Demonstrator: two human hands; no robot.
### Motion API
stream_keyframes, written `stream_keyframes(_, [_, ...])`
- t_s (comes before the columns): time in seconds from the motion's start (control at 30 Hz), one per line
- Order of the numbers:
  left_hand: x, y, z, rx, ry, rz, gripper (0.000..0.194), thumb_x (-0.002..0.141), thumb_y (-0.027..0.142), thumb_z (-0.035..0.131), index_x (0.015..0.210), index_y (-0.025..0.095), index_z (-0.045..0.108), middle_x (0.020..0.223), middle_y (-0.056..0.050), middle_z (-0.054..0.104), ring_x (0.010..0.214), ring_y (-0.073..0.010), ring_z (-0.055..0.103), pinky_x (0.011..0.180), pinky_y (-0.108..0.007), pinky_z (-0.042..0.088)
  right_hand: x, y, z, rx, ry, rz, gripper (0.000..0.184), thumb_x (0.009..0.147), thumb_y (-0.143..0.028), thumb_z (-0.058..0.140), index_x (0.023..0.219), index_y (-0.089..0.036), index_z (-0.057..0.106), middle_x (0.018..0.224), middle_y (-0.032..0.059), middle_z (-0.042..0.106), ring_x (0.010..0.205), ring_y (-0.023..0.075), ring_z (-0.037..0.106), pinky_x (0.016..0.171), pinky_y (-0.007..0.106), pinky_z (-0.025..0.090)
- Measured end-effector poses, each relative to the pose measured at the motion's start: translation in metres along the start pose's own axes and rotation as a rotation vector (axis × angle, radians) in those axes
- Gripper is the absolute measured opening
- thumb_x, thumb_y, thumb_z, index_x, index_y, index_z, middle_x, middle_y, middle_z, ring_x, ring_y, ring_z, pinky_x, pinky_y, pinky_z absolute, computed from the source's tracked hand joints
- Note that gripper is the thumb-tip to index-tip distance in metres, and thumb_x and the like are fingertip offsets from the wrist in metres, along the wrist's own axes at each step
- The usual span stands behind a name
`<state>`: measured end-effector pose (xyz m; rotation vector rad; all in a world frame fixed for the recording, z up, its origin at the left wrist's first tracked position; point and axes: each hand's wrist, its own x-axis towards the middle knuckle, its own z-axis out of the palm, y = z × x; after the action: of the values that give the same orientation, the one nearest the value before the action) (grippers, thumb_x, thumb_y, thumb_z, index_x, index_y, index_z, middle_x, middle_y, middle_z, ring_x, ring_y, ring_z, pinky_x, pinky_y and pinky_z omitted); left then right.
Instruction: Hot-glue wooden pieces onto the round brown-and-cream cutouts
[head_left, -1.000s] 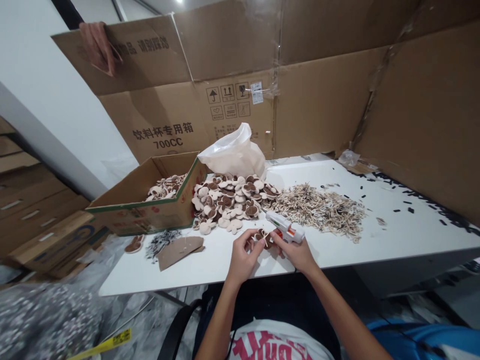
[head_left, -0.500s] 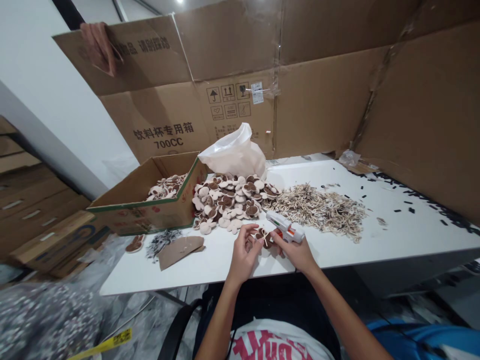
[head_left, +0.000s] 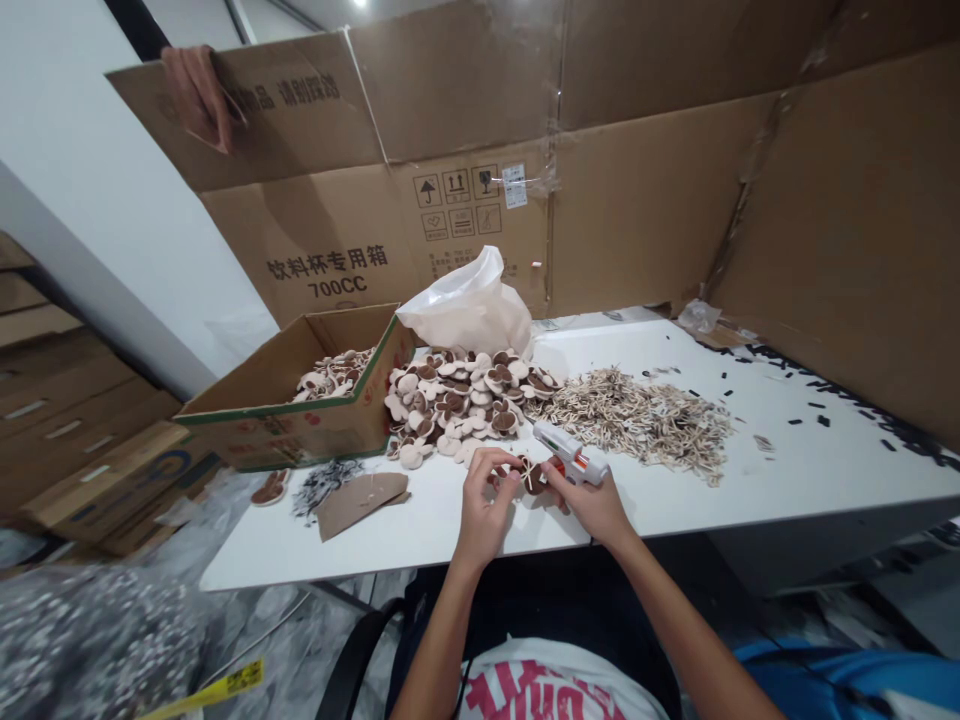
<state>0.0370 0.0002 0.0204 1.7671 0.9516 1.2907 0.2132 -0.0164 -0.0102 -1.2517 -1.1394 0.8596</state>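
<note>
Just over the table's front edge, my left hand (head_left: 487,497) pinches a brown fabric piece (head_left: 534,480) between thumb and fingers. A small cream cord bow (head_left: 527,470) lies across that piece. My right hand (head_left: 589,505) is closed around a white and orange glue gun (head_left: 570,452), its nozzle pointing up and to the left. The right thumb and fingertips also touch the right side of the brown piece. Behind the hands is a heap of brown and cream fabric pieces (head_left: 457,400). Right of it lies a pile of cream cord bows (head_left: 645,420).
An open cardboard box (head_left: 300,435) with more pieces stands at the left, beside a white plastic bag (head_left: 472,305). Cardboard scrap (head_left: 360,503), dark threads (head_left: 322,485) and one brown piece (head_left: 270,487) lie front left. Black bits (head_left: 817,408) are scattered right. Tall cardboard panels (head_left: 637,200) wall the back.
My left fingers have shifted slightly on the brown piece, and the bow on it sits at a slightly different angle. The right hand and glue gun are almost unmoved.
</note>
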Motion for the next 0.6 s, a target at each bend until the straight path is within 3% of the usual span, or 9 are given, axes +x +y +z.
stream_keyframes(0.2, [0.0008,0.001,0.0021,0.081,0.05,0.038,0.023,0.101,0.036,0.057,0.092,0.022,0.073,0.103,-0.008,0.069,0.107,-0.0251,0.061,0.092,-0.036,0.045,0.0008,0.0056,0.0004,-0.007,0.034,0.012,0.046,0.082,-0.062,0.075,0.081,-0.015,0.076,0.052,0.0032,0.066,0.041,0.0161,0.055,0.042,0.027,0.045])
stream_keyframes(0.37, [-0.0004,0.0004,0.0013,0.048,0.101,0.008,0.021,0.1,0.036,0.06,0.096,0.022,0.074,0.1,-0.007,0.073,0.103,-0.024,0.063,0.095,-0.036,0.045,0.0004,0.0037,0.0012,-0.006,0.065,0.034,0.044,0.081,-0.06,0.076,0.078,-0.016,0.075,0.052,0.003,0.065,0.042,0.0174,0.056,0.044,0.028,0.046])
stream_keyframes(0.6, [-0.0012,-0.0014,0.001,0.007,0.07,-0.019,0.015,0.094,0.032,0.068,0.087,0.02,0.074,0.096,-0.007,0.075,0.098,-0.0237,0.067,0.095,-0.037,0.047,0.0029,0.0034,0.0024,0.025,0.143,0.072,0.043,0.079,-0.06,0.077,0.077,-0.016,0.072,0.051,0.0031,0.064,0.041,0.0177,0.055,0.042,0.028,0.044])
